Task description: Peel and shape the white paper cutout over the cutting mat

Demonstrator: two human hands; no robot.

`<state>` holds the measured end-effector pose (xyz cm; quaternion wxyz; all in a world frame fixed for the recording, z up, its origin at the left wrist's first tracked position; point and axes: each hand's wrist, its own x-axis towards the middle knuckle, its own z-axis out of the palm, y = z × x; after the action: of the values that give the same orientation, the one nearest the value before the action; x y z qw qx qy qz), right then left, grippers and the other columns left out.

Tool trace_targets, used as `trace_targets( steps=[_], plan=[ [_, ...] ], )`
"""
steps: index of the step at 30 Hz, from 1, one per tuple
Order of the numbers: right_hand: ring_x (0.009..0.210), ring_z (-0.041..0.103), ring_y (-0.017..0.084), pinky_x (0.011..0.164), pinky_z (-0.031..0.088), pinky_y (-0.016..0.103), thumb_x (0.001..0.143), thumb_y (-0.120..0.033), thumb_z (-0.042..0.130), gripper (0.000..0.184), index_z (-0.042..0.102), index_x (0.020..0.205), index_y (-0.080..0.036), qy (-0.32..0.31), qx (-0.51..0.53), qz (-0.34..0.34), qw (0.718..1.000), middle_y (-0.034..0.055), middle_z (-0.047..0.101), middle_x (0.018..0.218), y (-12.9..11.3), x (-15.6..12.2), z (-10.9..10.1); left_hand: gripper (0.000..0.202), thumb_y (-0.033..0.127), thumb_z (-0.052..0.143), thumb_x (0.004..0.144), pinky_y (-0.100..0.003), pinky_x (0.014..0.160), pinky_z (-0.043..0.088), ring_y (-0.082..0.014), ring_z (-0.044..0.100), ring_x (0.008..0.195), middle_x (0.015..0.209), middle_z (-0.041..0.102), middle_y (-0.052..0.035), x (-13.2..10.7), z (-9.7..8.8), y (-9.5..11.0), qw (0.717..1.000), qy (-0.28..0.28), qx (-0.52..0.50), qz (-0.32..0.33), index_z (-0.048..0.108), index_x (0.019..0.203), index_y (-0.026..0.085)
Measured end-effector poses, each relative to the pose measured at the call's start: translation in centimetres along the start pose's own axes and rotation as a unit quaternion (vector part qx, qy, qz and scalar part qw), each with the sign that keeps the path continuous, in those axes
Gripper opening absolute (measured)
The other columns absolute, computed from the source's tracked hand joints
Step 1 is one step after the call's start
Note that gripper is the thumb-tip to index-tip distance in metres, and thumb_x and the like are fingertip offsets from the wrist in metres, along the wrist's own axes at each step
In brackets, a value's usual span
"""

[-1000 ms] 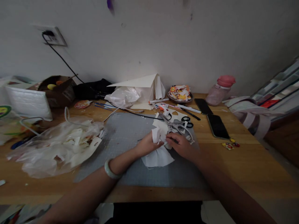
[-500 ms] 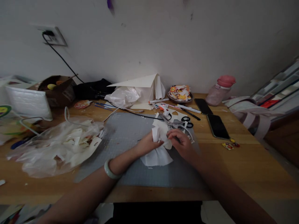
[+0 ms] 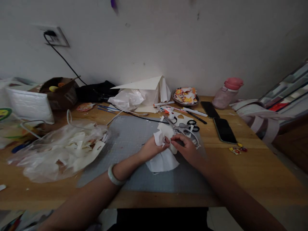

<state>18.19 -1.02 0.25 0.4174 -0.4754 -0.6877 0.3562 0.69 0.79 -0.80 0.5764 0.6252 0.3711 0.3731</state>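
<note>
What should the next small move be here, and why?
Probably ease the right hand slightly left to meet the white cloth. The left hand already holds the cloth bunched, and the right hand sits close beside it, seemingly just short of touching, thumb and fingers drawn together. Whether they pinch something thin is too small to tell.

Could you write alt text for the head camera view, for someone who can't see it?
A person's left hand grips white cloth over a grey mat, the right hand close beside it. Scissors lie just beyond; a plastic bag with pale scraps lies left, two phones and a pink-lidded bottle right.
</note>
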Motion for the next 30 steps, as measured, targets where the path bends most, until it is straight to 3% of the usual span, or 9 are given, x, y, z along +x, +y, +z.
trace_targets(
  steps=[7,17,26,30],
  plan=[
    [0.082,0.06,0.016,0.075,0.047,0.03,0.081,-0.033,0.056,0.013,0.061,0.085,-0.021,-0.029,-0.026,-0.016,0.999,0.002,0.066,0.085,0.27,-0.06,0.09,0.028,0.04,0.066,0.07,-0.031,0.078,0.043,-0.0168,0.055,0.078,0.078,0.06,-0.0022,0.0,0.18,0.17,1.0,-0.006,-0.017,-0.004,0.055,0.078,0.016],
    [0.079,0.06,0.016,0.072,0.048,0.03,0.081,-0.034,0.058,0.014,0.062,0.084,-0.021,-0.022,-0.045,-0.031,0.998,0.0022,0.065,0.083,0.81,-0.16,0.17,0.018,0.033,0.061,0.072,-0.03,0.075,0.043,-0.015,0.052,0.073,0.072,0.055,0.0004,0.01,0.18,0.09,1.0,0.0,0.021,-0.006,0.052,0.074,0.017],
    [0.076,0.061,0.015,0.07,0.049,0.029,0.078,-0.022,0.054,0.008,0.061,0.082,-0.02,-0.008,-0.05,-0.048,0.998,0.0028,0.065,0.081,0.42,0.13,-0.26,0.017,0.032,0.06,0.07,-0.029,0.074,0.042,-0.0147,0.051,0.072,0.072,0.054,0.0005,0.06,0.13,0.51,1.0,0.025,0.005,-0.014,0.051,0.072,0.017],
    [0.076,0.061,0.015,0.071,0.048,0.03,0.079,-0.022,0.053,0.008,0.061,0.081,-0.021,0.006,-0.069,-0.084,0.994,0.0025,0.066,0.08,0.28,0.17,-0.52,0.019,0.031,0.062,0.069,-0.028,0.072,0.042,-0.0141,0.051,0.07,0.07,0.055,0.0,0.18,0.01,0.46,0.999,0.028,-0.007,-0.016,0.052,0.071,0.016]
  ],
)
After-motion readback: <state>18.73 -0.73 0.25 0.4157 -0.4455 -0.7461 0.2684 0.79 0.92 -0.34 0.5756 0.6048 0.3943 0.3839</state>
